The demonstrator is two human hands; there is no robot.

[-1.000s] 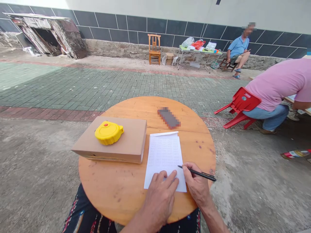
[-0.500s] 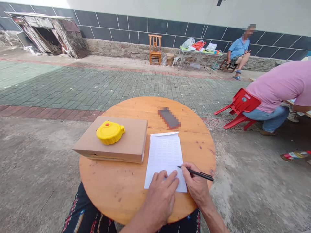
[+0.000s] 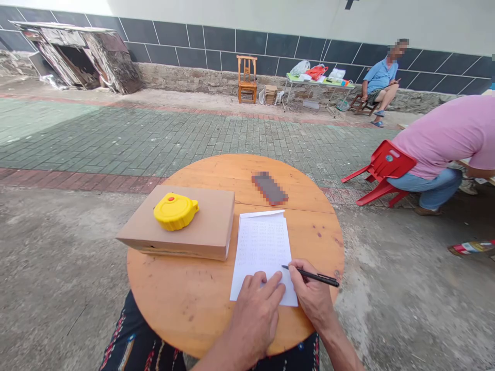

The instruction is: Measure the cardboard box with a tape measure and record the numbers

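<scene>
White sheets of paper (image 3: pixel 263 242) with rows of small writing lie on a round wooden table (image 3: pixel 185 299). Across their lower part rests my left hand (image 3: pixel 259 304), fingers stretched out and spread, pressing on the paper. At the right edge of the sheets, my right hand (image 3: pixel 313 293) is closed around a black pen (image 3: pixel 319 278). The pen's tip points left and is at the paper just below the written rows; whether it touches cannot be made out. Left of the paper is a brown cardboard box (image 3: pixel 204 216), with a yellow tape measure (image 3: pixel 175 211) on top.
A blurred phone-like object (image 3: pixel 269 188) lies beyond the paper. To the right, a person in a pink shirt (image 3: pixel 444 129) sits on a red plastic chair (image 3: pixel 389 165). A bottle (image 3: pixel 472 248) is on the ground. Along the wall are a wooden chair (image 3: pixel 246 80) and a seated person (image 3: pixel 381 80).
The pen in my right hand has shifted very slightly, its tip a touch lower. My left hand stays in place on the paper.
</scene>
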